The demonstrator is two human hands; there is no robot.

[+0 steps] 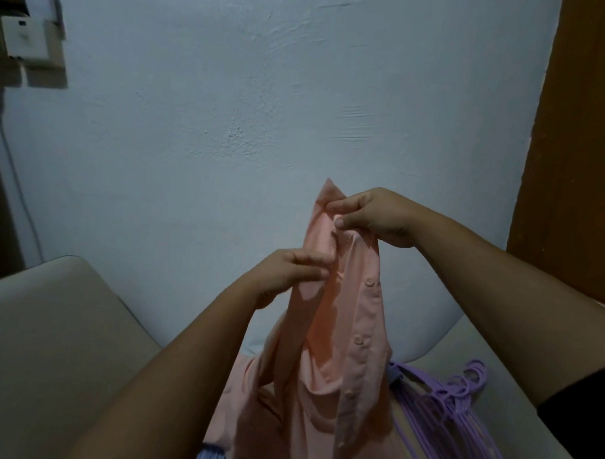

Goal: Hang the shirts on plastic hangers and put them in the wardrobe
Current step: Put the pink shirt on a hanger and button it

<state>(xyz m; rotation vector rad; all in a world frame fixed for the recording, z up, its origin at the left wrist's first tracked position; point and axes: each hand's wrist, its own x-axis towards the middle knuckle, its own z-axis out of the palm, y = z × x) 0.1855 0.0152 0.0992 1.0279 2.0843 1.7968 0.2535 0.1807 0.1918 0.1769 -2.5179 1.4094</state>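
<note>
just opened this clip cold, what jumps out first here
A pink shirt held up mid-frame against a pale blue wall draws the eye first. The right hand pinches its top edge, and the left hand pinches the cloth lower, to the left. At lower right, a pile of purple hangers lies on a beige seat.

Both hands pinched pink shirt (328, 336) up: right hand (373, 216) at collar, left hand (289, 273) lower; purple hangers (449, 406) beside.
</note>
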